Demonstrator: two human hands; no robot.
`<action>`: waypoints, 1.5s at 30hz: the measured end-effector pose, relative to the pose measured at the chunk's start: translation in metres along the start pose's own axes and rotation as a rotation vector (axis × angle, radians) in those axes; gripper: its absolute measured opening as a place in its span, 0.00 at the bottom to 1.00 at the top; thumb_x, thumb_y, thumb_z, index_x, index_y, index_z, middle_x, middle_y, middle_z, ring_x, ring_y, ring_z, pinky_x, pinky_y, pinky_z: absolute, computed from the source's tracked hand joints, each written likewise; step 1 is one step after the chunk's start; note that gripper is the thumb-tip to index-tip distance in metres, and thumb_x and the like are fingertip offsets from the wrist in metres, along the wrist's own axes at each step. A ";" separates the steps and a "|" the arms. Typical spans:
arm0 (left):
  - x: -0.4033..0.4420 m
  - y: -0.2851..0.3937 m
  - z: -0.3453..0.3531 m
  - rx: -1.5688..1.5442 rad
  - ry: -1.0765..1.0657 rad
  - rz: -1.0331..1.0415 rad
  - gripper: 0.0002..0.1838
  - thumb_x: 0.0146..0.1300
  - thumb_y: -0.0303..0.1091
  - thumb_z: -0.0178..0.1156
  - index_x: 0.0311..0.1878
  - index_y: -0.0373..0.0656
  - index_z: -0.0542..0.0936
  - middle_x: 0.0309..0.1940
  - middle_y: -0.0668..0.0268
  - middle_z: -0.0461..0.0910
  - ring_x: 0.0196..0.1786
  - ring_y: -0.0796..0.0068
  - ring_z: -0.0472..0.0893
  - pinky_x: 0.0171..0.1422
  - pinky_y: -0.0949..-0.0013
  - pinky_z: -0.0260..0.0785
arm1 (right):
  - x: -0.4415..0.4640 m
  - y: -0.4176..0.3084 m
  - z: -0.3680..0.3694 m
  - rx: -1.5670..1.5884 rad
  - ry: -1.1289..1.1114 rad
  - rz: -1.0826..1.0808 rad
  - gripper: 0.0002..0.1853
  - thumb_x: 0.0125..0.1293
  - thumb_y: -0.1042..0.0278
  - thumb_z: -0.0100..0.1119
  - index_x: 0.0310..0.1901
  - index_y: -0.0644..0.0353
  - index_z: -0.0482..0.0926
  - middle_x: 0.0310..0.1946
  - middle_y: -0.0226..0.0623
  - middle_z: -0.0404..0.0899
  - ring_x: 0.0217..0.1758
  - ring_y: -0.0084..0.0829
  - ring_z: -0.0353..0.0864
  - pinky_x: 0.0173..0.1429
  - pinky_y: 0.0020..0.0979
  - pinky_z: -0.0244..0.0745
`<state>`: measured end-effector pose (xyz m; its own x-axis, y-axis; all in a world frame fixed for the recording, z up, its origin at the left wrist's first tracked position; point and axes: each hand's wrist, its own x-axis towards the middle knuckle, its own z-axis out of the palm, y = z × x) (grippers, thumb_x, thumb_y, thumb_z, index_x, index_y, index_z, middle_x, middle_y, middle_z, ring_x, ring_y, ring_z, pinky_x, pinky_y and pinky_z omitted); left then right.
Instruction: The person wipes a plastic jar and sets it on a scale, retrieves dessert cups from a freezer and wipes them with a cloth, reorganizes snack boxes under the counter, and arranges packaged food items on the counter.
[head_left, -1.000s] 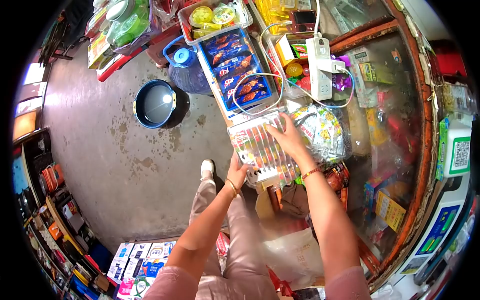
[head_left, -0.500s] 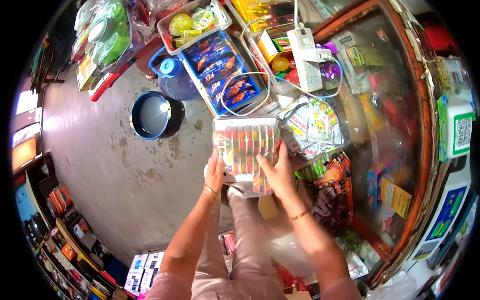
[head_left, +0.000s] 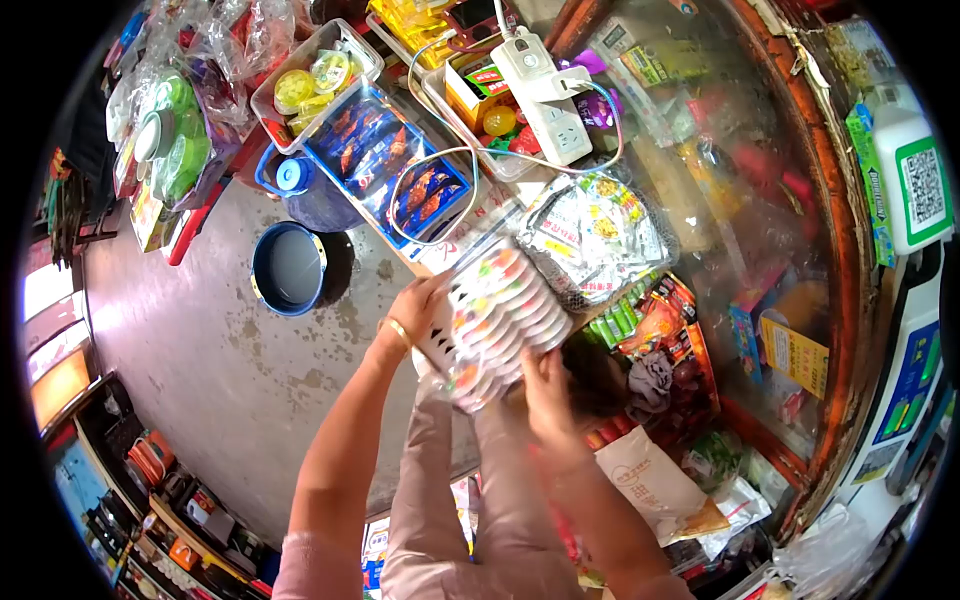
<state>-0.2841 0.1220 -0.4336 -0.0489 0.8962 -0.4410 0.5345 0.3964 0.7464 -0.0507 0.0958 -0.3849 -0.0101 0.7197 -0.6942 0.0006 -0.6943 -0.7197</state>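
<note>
A clear plastic pack (head_left: 505,315) with rows of small colourful pieces is held tilted above my lap, somewhat blurred. My left hand (head_left: 412,308) grips its upper left edge. At its lower right edge, my right hand (head_left: 545,388) has its fingers closed on the pack. Just behind it stands a blue box (head_left: 385,165) of wrapped snacks. A mesh basket (head_left: 598,240) holding silvery printed packets is right beside the pack's upper right corner.
A white power strip (head_left: 545,95) with a looping cable lies over the goods at the back. On the floor are a blue basin (head_left: 288,268) and a large bottle (head_left: 318,200). A glass case with a worn orange frame (head_left: 835,250) stands at the right.
The pack was turned upright facing me, and is now tilted clockwise. My left hand has moved up along its left side. The view has shifted, so the surroundings sit further left.
</note>
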 end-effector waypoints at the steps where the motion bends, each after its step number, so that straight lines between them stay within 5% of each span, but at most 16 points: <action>1: 0.016 0.009 0.003 -0.006 -0.051 -0.017 0.18 0.65 0.36 0.47 0.57 0.49 0.71 0.42 0.48 0.74 0.46 0.47 0.73 0.53 0.58 0.65 | 0.009 -0.005 -0.004 0.052 0.036 -0.092 0.27 0.65 0.60 0.53 0.58 0.68 0.58 0.54 0.43 0.69 0.55 0.28 0.68 0.58 0.26 0.61; 3: 0.034 0.008 0.011 -0.005 -0.052 -0.010 0.18 0.65 0.36 0.47 0.58 0.50 0.70 0.43 0.46 0.74 0.46 0.46 0.73 0.52 0.58 0.65 | 0.022 -0.028 -0.028 0.059 -0.024 -0.018 0.26 0.65 0.60 0.53 0.57 0.68 0.60 0.52 0.44 0.69 0.55 0.29 0.69 0.56 0.27 0.65; 5: 0.029 -0.001 0.022 0.027 0.057 0.058 0.17 0.65 0.34 0.48 0.57 0.48 0.72 0.43 0.51 0.76 0.45 0.52 0.75 0.52 0.61 0.66 | 0.027 -0.045 -0.044 -0.662 -0.020 -0.267 0.26 0.64 0.60 0.54 0.56 0.70 0.61 0.54 0.47 0.66 0.56 0.33 0.69 0.53 0.30 0.70; 7: 0.023 -0.001 0.025 0.006 0.099 0.010 0.16 0.64 0.32 0.49 0.55 0.46 0.73 0.44 0.52 0.76 0.47 0.54 0.75 0.55 0.62 0.65 | 0.023 -0.045 -0.041 -0.493 0.091 -0.189 0.30 0.62 0.62 0.56 0.60 0.70 0.57 0.55 0.52 0.62 0.54 0.40 0.69 0.50 0.33 0.72; 11: 0.013 -0.008 0.017 -0.146 0.161 0.134 0.15 0.63 0.33 0.51 0.52 0.42 0.75 0.48 0.54 0.74 0.53 0.57 0.72 0.58 0.64 0.62 | 0.020 -0.055 -0.039 -0.749 0.071 -0.393 0.30 0.62 0.66 0.55 0.61 0.69 0.56 0.55 0.52 0.61 0.59 0.44 0.64 0.58 0.37 0.66; 13: -0.011 -0.008 0.021 -0.335 0.667 -0.011 0.16 0.63 0.34 0.51 0.51 0.38 0.74 0.50 0.56 0.73 0.56 0.61 0.70 0.61 0.68 0.60 | 0.018 -0.069 -0.033 -0.851 0.060 -0.554 0.28 0.61 0.71 0.54 0.61 0.68 0.56 0.56 0.54 0.61 0.60 0.48 0.62 0.64 0.41 0.57; 15: -0.041 -0.022 0.045 -0.630 0.842 -0.221 0.22 0.65 0.39 0.49 0.60 0.38 0.66 0.58 0.55 0.66 0.62 0.63 0.65 0.64 0.66 0.55 | 0.024 -0.077 -0.027 -0.878 0.019 -0.591 0.26 0.61 0.73 0.53 0.60 0.67 0.58 0.57 0.54 0.61 0.61 0.48 0.61 0.63 0.41 0.58; 17: -0.062 -0.015 0.065 -1.175 0.661 -0.650 0.32 0.65 0.52 0.47 0.63 0.36 0.60 0.58 0.60 0.66 0.62 0.73 0.61 0.63 0.63 0.56 | 0.036 -0.085 -0.019 -0.910 0.010 -0.650 0.25 0.61 0.74 0.53 0.59 0.68 0.60 0.57 0.53 0.61 0.62 0.48 0.61 0.64 0.41 0.58; 19: -0.072 -0.055 0.103 -1.330 0.365 -0.511 0.32 0.67 0.52 0.44 0.64 0.36 0.58 0.58 0.62 0.66 0.58 0.74 0.64 0.62 0.64 0.58 | 0.051 -0.096 -0.015 -0.946 0.011 -0.704 0.24 0.60 0.74 0.53 0.58 0.68 0.61 0.58 0.52 0.61 0.62 0.49 0.61 0.64 0.41 0.58; 21: -0.066 -0.022 0.105 -1.457 0.362 -0.322 0.29 0.68 0.52 0.41 0.61 0.37 0.61 0.55 0.64 0.68 0.55 0.74 0.66 0.60 0.64 0.60 | 0.067 -0.112 -0.011 -1.049 -0.019 -0.831 0.23 0.60 0.75 0.53 0.57 0.68 0.62 0.58 0.51 0.61 0.62 0.49 0.60 0.64 0.41 0.58; 23: -0.063 0.008 0.091 -1.304 0.392 -0.461 0.24 0.69 0.49 0.42 0.58 0.39 0.64 0.51 0.65 0.70 0.53 0.72 0.68 0.59 0.66 0.62 | 0.079 -0.122 -0.007 -1.123 -0.043 -0.845 0.23 0.59 0.75 0.54 0.57 0.67 0.63 0.58 0.50 0.61 0.62 0.50 0.60 0.64 0.42 0.58; 27: -0.055 -0.011 0.109 -1.591 0.449 -0.451 0.19 0.68 0.41 0.48 0.56 0.39 0.65 0.51 0.66 0.69 0.54 0.73 0.67 0.59 0.71 0.61 | 0.090 -0.118 -0.007 -1.226 -0.140 -0.866 0.23 0.59 0.73 0.55 0.56 0.66 0.64 0.57 0.51 0.63 0.61 0.49 0.61 0.64 0.41 0.57; 32: -0.078 -0.026 0.103 -1.286 0.381 -0.390 0.23 0.68 0.36 0.48 0.63 0.38 0.60 0.56 0.66 0.67 0.57 0.74 0.66 0.60 0.72 0.58 | 0.059 -0.091 -0.007 -1.073 -0.099 -0.694 0.22 0.62 0.67 0.53 0.55 0.69 0.65 0.59 0.53 0.62 0.64 0.48 0.59 0.65 0.41 0.57; 39: -0.125 0.006 0.110 -1.675 0.545 -0.330 0.24 0.68 0.32 0.46 0.66 0.43 0.57 0.61 0.62 0.64 0.61 0.66 0.67 0.64 0.62 0.61 | 0.036 -0.087 0.027 -0.810 -0.177 -0.673 0.36 0.56 0.61 0.63 0.61 0.69 0.57 0.61 0.56 0.58 0.65 0.50 0.56 0.67 0.43 0.52; 43: -0.097 0.042 0.131 -1.978 0.565 -0.453 0.18 0.65 0.42 0.50 0.55 0.44 0.68 0.45 0.65 0.74 0.44 0.65 0.76 0.46 0.62 0.73 | 0.066 -0.096 0.046 -0.736 -0.155 -0.509 0.43 0.59 0.43 0.54 0.61 0.75 0.54 0.60 0.61 0.57 0.65 0.51 0.56 0.68 0.42 0.51; 45: -0.091 0.057 0.142 -2.089 0.553 -0.386 0.17 0.64 0.43 0.52 0.52 0.44 0.70 0.42 0.64 0.75 0.39 0.66 0.76 0.45 0.64 0.72 | 0.074 -0.108 0.045 -0.948 -0.182 -0.536 0.41 0.62 0.44 0.51 0.62 0.75 0.55 0.62 0.61 0.56 0.65 0.53 0.58 0.66 0.43 0.54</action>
<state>-0.1292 0.0348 -0.4220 -0.2697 0.5429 -0.7953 -0.9577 -0.2371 0.1629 -0.0960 0.2232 -0.3583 -0.3850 0.8597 -0.3356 0.7177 0.0503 -0.6945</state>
